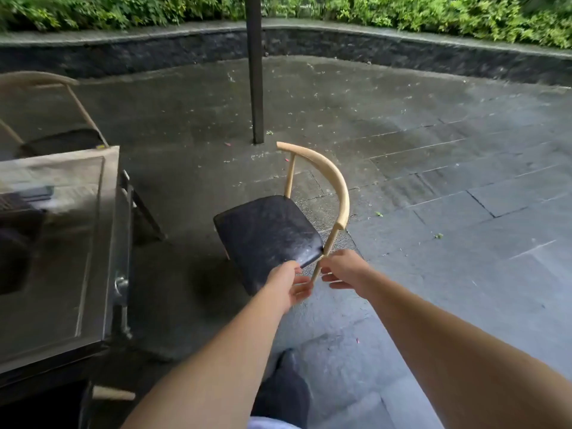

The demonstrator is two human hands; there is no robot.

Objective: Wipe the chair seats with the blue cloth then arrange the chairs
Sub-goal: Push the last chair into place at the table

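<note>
A chair with a black seat (266,236) and a curved light-wood backrest (331,178) stands on the paving in the middle, with the backrest on its right side. Both my hands are at its near corner, on either side of the thin wooden post (328,244). My left hand (291,283) is at the seat's edge, thumb by the corner and fingers spread below it. My right hand (343,270) is just right of the post, fingers apart and holding nothing. No blue cloth is in view.
A glass-topped table (55,243) fills the left side. A second chair (62,119) stands behind it, and the end of another backrest (113,393) shows at the bottom left. A dark pole (255,88) rises behind the chair. Wet stone paving (448,196) spreads right, bounded by a low wall (402,48).
</note>
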